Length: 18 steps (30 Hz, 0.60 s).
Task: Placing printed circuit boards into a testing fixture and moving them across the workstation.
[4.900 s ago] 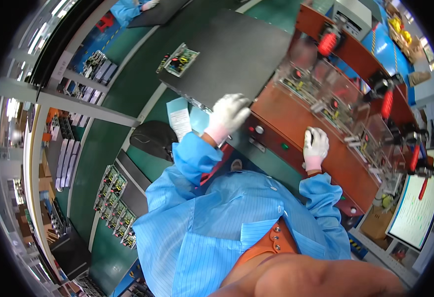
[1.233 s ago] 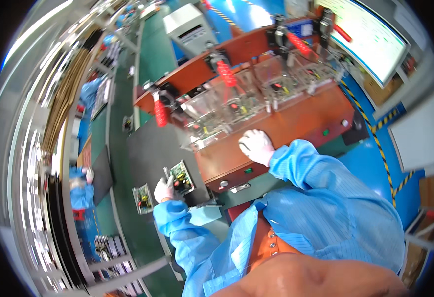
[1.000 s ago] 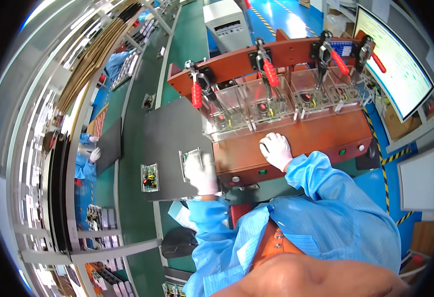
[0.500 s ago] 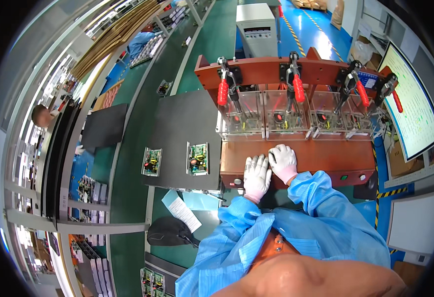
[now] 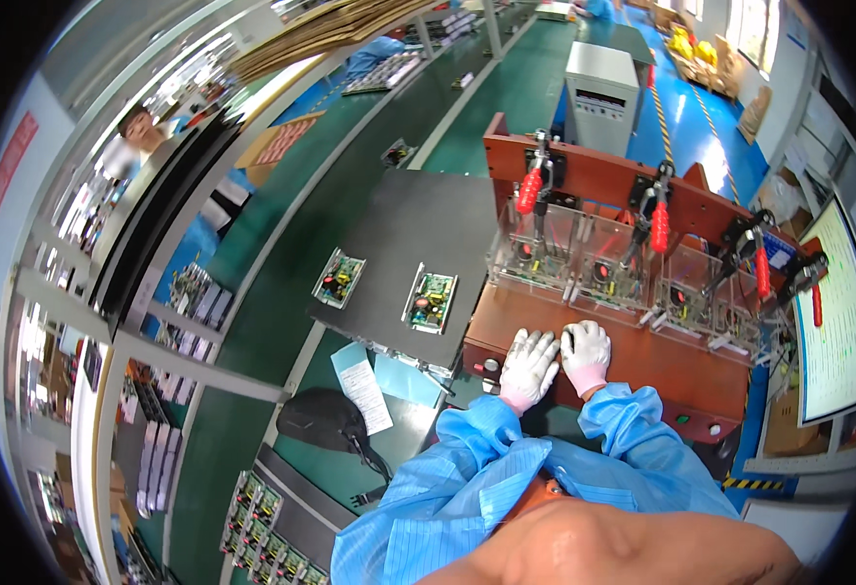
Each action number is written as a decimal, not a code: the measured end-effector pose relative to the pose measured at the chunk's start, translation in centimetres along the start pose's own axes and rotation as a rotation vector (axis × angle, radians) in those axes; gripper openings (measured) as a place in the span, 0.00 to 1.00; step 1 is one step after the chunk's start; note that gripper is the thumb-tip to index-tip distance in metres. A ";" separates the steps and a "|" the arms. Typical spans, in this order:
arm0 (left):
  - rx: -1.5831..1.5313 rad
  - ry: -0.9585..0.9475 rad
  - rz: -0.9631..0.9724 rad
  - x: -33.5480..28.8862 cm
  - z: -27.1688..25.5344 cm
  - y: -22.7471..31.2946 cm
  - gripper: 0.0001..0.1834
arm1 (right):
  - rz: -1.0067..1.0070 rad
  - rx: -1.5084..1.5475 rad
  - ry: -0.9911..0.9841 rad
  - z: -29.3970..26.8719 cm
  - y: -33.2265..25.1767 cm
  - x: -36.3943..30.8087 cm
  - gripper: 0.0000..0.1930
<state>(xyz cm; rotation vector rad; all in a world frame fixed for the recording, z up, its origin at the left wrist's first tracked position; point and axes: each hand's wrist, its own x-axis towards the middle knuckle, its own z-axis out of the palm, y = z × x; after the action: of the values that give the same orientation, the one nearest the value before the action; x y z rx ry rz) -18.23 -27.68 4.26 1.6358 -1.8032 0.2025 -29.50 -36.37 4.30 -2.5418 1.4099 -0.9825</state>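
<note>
My left hand (image 5: 529, 369), in a white glove with darkened fingertips, lies flat on the front of a red-brown test fixture (image 5: 633, 367). Its fingers are stretched out and hold nothing. Beside it my right hand (image 5: 586, 353), gloved too, rests on the same surface with its fingers loosely bent and apart, also holding nothing. Behind the hands stand clear plastic covers (image 5: 611, 278) with circuit boards showing dimly through them. Above these, several toggle clamps with red handles (image 5: 660, 226) are mounted on the fixture's upright panel (image 5: 594, 168).
Left of the fixture, two circuit boards in metal frames (image 5: 431, 299) (image 5: 339, 278) lie on a black mat (image 5: 389, 229). Nearer are a paper sheet (image 5: 363, 395), a black bag (image 5: 322, 419) and more boards (image 5: 262, 526). A monitor (image 5: 835, 322) stands right. Another person (image 5: 140, 132) is far left.
The view has turned to the left, so the fixture and mat appear tilted and shifted right. Both hands stay on the fixture's front, with little change in their pose.
</note>
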 end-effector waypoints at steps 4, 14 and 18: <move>-0.013 0.021 0.013 -0.4 0.3 0.1 0.22 | -0.016 -0.015 0.012 -0.1 0.2 0.1 0.06; 0.022 -0.023 0.023 -1.2 0.0 0.1 0.23 | 0.025 -0.021 0.004 -0.1 0.3 0.2 0.06; 0.030 -0.058 0.016 -1.3 0.0 0.1 0.24 | 0.018 -0.032 0.007 0.0 0.4 0.0 0.05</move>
<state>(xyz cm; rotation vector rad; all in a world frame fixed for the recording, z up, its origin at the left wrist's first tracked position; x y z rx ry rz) -18.34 -26.55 3.58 1.6638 -1.8653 0.1923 -29.77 -36.66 4.14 -2.5457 1.4595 -0.9749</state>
